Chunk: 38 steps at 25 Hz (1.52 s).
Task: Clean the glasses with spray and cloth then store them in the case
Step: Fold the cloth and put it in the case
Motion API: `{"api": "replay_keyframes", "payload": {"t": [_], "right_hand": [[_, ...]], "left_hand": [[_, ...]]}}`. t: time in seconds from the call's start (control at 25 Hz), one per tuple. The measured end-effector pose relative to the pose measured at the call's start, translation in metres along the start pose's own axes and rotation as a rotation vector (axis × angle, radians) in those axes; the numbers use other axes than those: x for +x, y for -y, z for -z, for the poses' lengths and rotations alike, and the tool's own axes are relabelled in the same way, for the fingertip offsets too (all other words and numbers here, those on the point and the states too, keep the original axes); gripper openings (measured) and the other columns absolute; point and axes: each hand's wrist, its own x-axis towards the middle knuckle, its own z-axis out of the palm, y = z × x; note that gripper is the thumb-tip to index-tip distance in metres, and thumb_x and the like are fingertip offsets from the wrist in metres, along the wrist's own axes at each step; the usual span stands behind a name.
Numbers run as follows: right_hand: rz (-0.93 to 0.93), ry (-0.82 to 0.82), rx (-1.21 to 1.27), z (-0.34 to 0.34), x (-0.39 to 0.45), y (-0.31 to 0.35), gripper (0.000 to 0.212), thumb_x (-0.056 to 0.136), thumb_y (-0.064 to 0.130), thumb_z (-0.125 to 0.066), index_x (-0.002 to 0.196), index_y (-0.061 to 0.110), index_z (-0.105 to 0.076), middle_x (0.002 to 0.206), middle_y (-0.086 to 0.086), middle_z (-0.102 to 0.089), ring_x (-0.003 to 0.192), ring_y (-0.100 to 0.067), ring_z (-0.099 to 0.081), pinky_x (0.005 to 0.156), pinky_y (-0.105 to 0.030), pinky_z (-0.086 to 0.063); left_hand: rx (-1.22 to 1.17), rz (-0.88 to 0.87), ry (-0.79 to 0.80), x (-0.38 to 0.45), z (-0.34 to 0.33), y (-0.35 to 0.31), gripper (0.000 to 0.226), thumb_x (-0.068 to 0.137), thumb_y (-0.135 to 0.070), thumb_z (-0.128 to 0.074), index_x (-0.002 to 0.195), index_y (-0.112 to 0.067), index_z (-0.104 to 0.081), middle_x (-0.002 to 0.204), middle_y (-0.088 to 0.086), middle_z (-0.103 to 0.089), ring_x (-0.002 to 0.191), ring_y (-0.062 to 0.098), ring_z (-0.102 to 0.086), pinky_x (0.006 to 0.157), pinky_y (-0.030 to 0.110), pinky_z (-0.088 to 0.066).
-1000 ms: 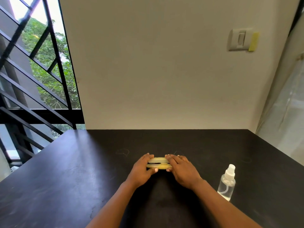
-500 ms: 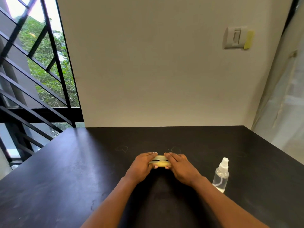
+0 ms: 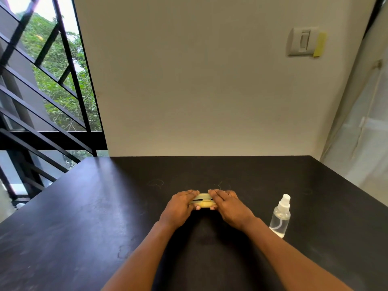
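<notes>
Yellow plastic showed between my two hands: the case (image 3: 203, 203) lay on the black table (image 3: 88, 217) straight ahead of me, its long axis running left to right, and each hand covered one end of it. My left hand (image 3: 181, 206) gripped the left end, fingers laid over the lid and the thumb tucked under the near edge; my right hand (image 3: 227, 204) held the right end the same way, thumb tip just visible below the front lip. A dark slit ran along the case between lid and base, so I judged it not fully closed, though I could not tell from this view whether the glasses or the cloth were inside; neither was visible anywhere on the table. Both hands were equally near the case, so the coming move, as I read it, turned on that hinge line lying crosswise to my arms, with the seam facing me. Out to my right, near the forearm but apart from it, the clear spray bottle (image 3: 280, 217) stood upright, the right hand being the nearer one to it. Nothing stood between hands and bottle. Beyond the table were a plain wall with a light switch (image 3: 303, 41), and a window with black bars (image 3: 48, 66) at left.
</notes>
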Motion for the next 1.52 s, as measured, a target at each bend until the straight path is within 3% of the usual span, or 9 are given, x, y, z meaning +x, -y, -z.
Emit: {"api": "replay_keyframes", "payload": {"t": [0.52,0.72,0.8,0.92,1.04,1.2,1.32,1.44,1.52], "right_hand": [[-0.008,-0.005,-0.027,-0.007,0.002,-0.003,0.052,0.100,0.033,-0.030,0.147,0.014,-0.018,0.150,-0.006,-0.026,0.126,-0.040,-0.033,0.108,-0.041,-0.032],[-0.005,-0.034,-0.038,-0.004,-0.001,0.000,0.052,0.100,0.032,-0.030,0.147,0.014,-0.017,0.151,-0.005,-0.025,0.128,-0.039,-0.030,0.111,-0.038,-0.023],[-0.001,-0.064,-0.007,-0.004,-0.004,0.001,0.052,0.099,0.035,-0.030,0.145,0.011,-0.024,0.148,-0.008,-0.031,0.127,-0.039,-0.036,0.112,-0.040,-0.023],[-0.022,-0.172,0.171,-0.008,-0.007,0.009,0.060,0.092,0.042,-0.026,0.127,0.003,-0.053,0.128,-0.016,-0.057,0.113,-0.036,-0.056,0.105,-0.046,-0.033],[-0.146,-0.345,0.379,-0.008,-0.009,0.016,0.047,0.092,0.037,-0.039,0.113,0.005,-0.066,0.117,-0.014,-0.066,0.111,-0.028,-0.060,0.104,-0.038,-0.034],[-0.265,-0.440,0.541,-0.005,-0.010,0.024,0.025,0.093,0.018,-0.054,0.110,0.005,-0.068,0.116,-0.012,-0.066,0.112,-0.022,-0.059,0.107,-0.033,-0.033],[-0.337,-0.459,0.613,0.000,-0.014,0.029,0.024,0.093,0.016,-0.054,0.108,0.004,-0.068,0.113,-0.011,-0.068,0.109,-0.022,-0.059,0.105,-0.030,-0.035],[-0.400,-0.440,0.605,-0.001,-0.014,0.030,0.023,0.093,0.017,-0.052,0.110,0.007,-0.066,0.111,-0.010,-0.066,0.106,-0.023,-0.058,0.090,-0.026,-0.038],[-0.540,-0.432,0.673,-0.001,-0.014,0.032,0.033,0.093,0.020,-0.053,0.122,0.006,-0.057,0.123,-0.013,-0.058,0.116,-0.025,-0.052,0.096,-0.029,-0.037]], "left_hand": [[-0.060,0.014,-0.020,-0.003,0.003,-0.004,0.043,0.090,-0.018,-0.056,0.131,-0.007,-0.049,0.137,0.008,-0.051,0.130,0.016,-0.042,0.107,0.017,-0.022],[-0.096,0.037,-0.036,-0.006,0.002,-0.005,0.043,0.087,-0.017,-0.060,0.128,-0.007,-0.052,0.134,0.007,-0.054,0.127,0.015,-0.045,0.106,0.015,-0.024],[-0.128,0.061,-0.052,-0.008,0.002,-0.006,0.044,0.085,-0.016,-0.063,0.127,-0.007,-0.053,0.134,0.008,-0.054,0.127,0.015,-0.046,0.105,0.013,-0.024],[-0.199,0.117,-0.063,-0.012,0.000,-0.007,0.046,0.082,-0.015,-0.066,0.126,-0.006,-0.054,0.135,0.008,-0.053,0.126,0.015,-0.046,0.098,0.005,-0.019],[-0.283,0.185,-0.106,-0.017,-0.003,-0.011,0.042,0.083,-0.017,-0.066,0.122,-0.004,-0.057,0.131,0.009,-0.056,0.123,0.013,-0.049,0.095,0.004,-0.022],[-0.425,0.319,-0.215,-0.017,-0.007,-0.018,0.033,0.084,-0.017,-0.065,0.115,-0.003,-0.062,0.126,0.009,-0.060,0.118,0.014,-0.054,0.100,0.014,-0.032],[-0.458,0.397,-0.222,-0.018,-0.009,-0.019,0.032,0.086,-0.016,-0.062,0.116,-0.005,-0.062,0.134,0.007,-0.053,0.123,0.017,-0.050,0.108,0.028,-0.034],[-0.545,0.522,-0.277,-0.017,-0.013,-0.019,0.029,0.087,-0.015,-0.061,0.115,-0.009,-0.064,0.141,0.006,-0.046,0.128,0.021,-0.044,0.110,0.033,-0.032],[-0.705,0.702,-0.361,-0.016,-0.015,-0.023,0.031,0.086,-0.014,-0.063,0.117,-0.012,-0.063,0.138,0.007,-0.049,0.125,0.023,-0.045,0.110,0.037,-0.034]]}}
